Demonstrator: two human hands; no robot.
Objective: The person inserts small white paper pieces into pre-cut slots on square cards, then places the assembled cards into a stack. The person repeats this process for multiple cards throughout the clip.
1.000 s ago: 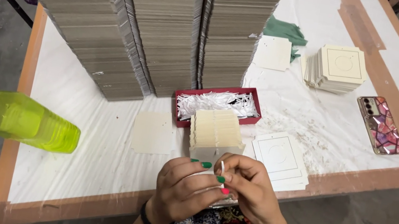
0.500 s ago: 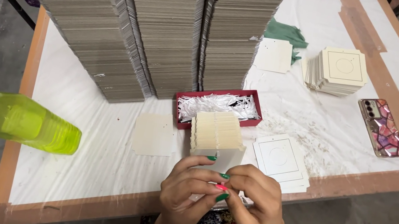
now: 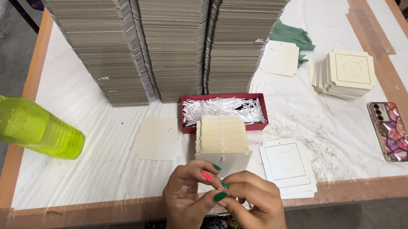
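My left hand [image 3: 189,195] and my right hand [image 3: 255,206] are pressed together at the table's near edge, fingertips pinching something small that the fingers hide. Just beyond them stands a small pack of cream cards [image 3: 223,140] on edge. Behind that is a red tray [image 3: 264,120] filled with white thread pieces. A short pile of white square cards with a printed circle [image 3: 287,164] lies to the right of my hands. A single cream card [image 3: 158,138] lies flat to the left.
Three tall stacks of grey-brown cards [image 3: 174,27] fill the back of the white-covered table [image 3: 75,126]. A green bottle [image 3: 15,121] lies at the left edge. Another card pile [image 3: 348,71], a loose card [image 3: 279,58], green cloth [image 3: 293,35] and a phone [image 3: 392,131] sit right.
My hands have drawn closer together and slid slightly toward me; the small white piece seen between the fingers a second ago is now hidden.
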